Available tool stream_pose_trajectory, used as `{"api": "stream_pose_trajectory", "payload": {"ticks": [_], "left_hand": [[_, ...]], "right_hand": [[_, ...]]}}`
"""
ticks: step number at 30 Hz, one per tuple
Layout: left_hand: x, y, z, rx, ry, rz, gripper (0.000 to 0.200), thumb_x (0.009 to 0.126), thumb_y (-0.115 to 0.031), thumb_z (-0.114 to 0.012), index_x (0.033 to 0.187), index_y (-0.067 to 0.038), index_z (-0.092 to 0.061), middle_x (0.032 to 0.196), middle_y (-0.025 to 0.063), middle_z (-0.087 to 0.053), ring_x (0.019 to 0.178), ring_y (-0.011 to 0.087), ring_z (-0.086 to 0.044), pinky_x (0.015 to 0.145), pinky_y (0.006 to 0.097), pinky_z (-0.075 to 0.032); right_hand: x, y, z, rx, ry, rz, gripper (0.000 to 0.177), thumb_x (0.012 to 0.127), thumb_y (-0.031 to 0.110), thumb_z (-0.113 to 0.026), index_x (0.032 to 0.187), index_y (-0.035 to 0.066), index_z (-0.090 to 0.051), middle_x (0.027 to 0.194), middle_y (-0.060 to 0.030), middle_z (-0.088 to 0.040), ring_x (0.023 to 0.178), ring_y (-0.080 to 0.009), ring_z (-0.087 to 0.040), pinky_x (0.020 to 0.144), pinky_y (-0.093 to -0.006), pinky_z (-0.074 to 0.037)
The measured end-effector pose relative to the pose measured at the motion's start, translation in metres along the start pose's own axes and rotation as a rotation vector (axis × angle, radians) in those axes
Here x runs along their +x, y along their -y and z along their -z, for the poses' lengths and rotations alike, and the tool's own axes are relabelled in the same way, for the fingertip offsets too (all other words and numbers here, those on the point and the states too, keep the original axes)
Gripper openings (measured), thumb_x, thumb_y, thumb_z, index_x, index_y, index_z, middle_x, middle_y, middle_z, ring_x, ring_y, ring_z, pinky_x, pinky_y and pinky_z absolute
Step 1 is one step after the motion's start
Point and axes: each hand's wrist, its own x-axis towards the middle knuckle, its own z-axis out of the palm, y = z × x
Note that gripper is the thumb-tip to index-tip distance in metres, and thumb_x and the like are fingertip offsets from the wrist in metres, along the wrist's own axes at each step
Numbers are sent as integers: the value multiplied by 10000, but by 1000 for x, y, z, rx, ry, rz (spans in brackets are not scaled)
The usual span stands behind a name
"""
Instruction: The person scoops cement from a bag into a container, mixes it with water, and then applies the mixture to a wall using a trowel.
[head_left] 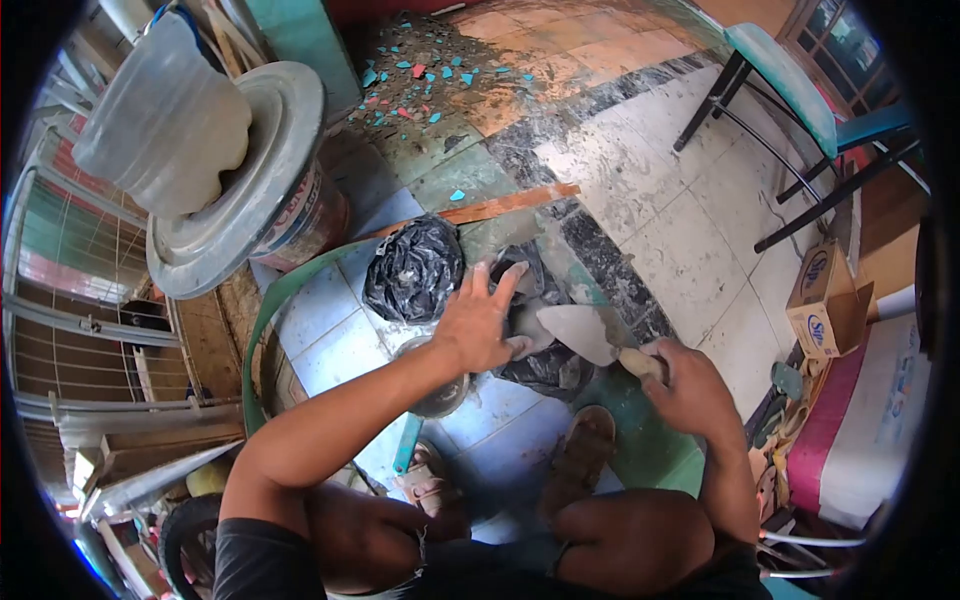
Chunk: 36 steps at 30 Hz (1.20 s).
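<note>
My right hand (692, 385) is closed round the wooden handle of a pointing trowel (580, 333). The trowel's pale, dusty blade points left over an opened black plastic bag (545, 370) with grey powder (530, 318) inside. At the bag's left side is my left hand (480, 318), its fingers spread and its thumb near the powder; it grips nothing that I can see. A second black plastic bag (414, 270), bunched up, sits just beyond my left wrist. Under my left forearm a round container (440, 395) is partly hidden.
A bucket (305, 215) at the left carries a wide grey lid and a cut plastic container (170, 115). A wooden strip (510, 203) lies across the tiles. Rubble (430, 80) is scattered farther back. A chair (785, 90) and a cardboard box (825, 300) stand at the right.
</note>
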Motion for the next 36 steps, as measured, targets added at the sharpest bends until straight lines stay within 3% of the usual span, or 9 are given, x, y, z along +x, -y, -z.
{"api": "stream_pose_trajectory", "payload": {"ticks": [2,7,14,17,20,24,29,32,36], "left_hand": [[13,4,-20,-29,-35,34,940,779,-447,-865,1546,-181,-390,1541,342,-236,1380,573,-391,1173,524,-385],[28,27,-35,-19,-121,41,491,832,-423,-825,1206,-129,-705,1515,342,-279,1383,562,-397,1178,509,-379],[23,34,-21,-185,-164,-28,387,855,-335,-794,1179,-143,-705,1516,339,-282,1407,563,-364,1182,522,-369],[22,19,-25,-119,-20,-101,400,850,-323,-798,1207,-176,-693,1528,347,-261,1413,577,-347,1189,524,-361],[33,33,-45,23,64,-60,397,839,-329,-810,1186,-186,-680,1556,346,-227,1435,574,-325,1199,513,-350],[31,53,-35,-359,-70,38,169,920,-249,-732,976,-117,-641,1441,279,-341,1371,469,-408,1159,460,-360],[29,80,-21,-642,-41,57,59,897,-108,-543,904,-54,-521,1164,70,-512,1177,237,-464,1033,379,-407],[35,77,-33,-1121,-37,173,25,884,-84,-513,908,-83,-506,1074,17,-490,1071,182,-474,981,362,-428],[36,60,-26,-1191,29,171,65,880,-76,-522,929,-116,-511,988,-9,-450,991,140,-481,943,349,-442]], "right_hand": [[5,-4,-16,-27,-39,30,384,869,184,-670,1195,-13,-620,1078,-269,-693,1033,-455,-659,921,-516,-514],[28,-20,-77,-80,-80,180,437,877,207,-692,1230,-25,-583,1082,-274,-658,963,-454,-679,863,-529,-549],[59,-28,-118,-185,-156,112,471,894,191,-683,1301,-6,-550,1141,-278,-591,853,-448,-695,719,-509,-584],[80,-34,-163,-212,-235,88,454,920,202,-658,1312,4,-541,1094,-260,-590,823,-451,-687,704,-533,-573],[71,-14,-175,-121,-91,67,436,932,192,-645,1317,15,-543,1119,-259,-597,820,-458,-685,712,-543,-571],[63,-37,-194,130,-181,232,446,900,168,-671,1296,3,-551,1147,-256,-613,950,-469,-664,798,-529,-558],[66,-46,-179,47,-183,88,466,880,160,-689,1282,-24,-541,1150,-271,-612,1010,-486,-642,852,-520,-548],[67,-44,-191,53,-238,124,445,880,154,-693,1254,-34,-543,1155,-283,-619,1009,-500,-637,852,-530,-544],[59,-41,-210,254,-219,178,428,891,135,-696,1255,-30,-543,1136,-288,-650,1035,-510,-630,865,-533,-538]]}}
